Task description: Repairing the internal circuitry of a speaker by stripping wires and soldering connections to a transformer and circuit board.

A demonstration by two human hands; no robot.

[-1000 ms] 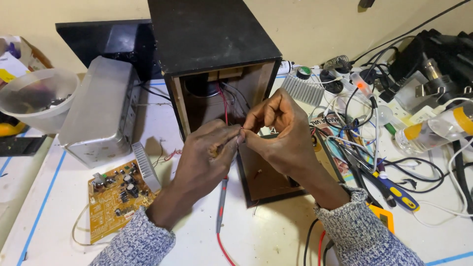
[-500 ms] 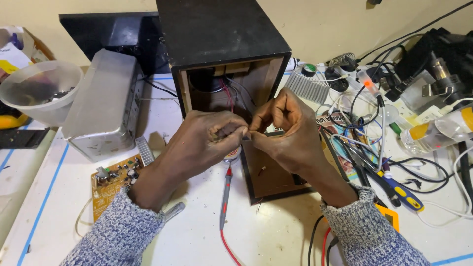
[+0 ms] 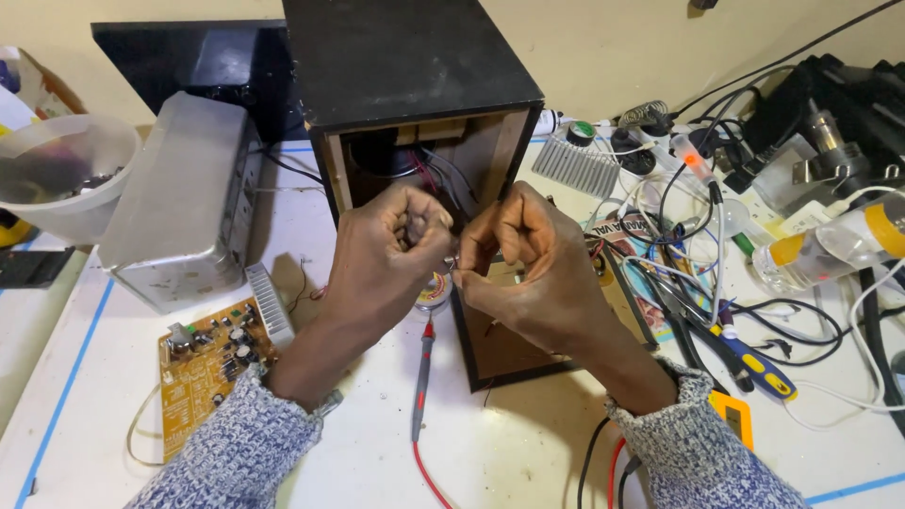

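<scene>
Compared with a moment ago, both hands sit a little lower and closer to the camera, knuckles now almost meeting in front of the open speaker cabinet (image 3: 415, 113); the work on the thin wires (image 3: 436, 184) looks like twisting or joining ends, mid-step. Left hand (image 3: 386, 250) is curled tight, fingers pressed together on something small, too hidden to tell what. Right hand (image 3: 528, 259) pinches a fine wire end near the left thumb. Wires are red and dark, trailing out of the cabinet's open back, which stands on the surface (image 3: 509, 443). Red probe lead (image 3: 421, 377) lies below, circuit board (image 3: 203, 372) left.
</scene>
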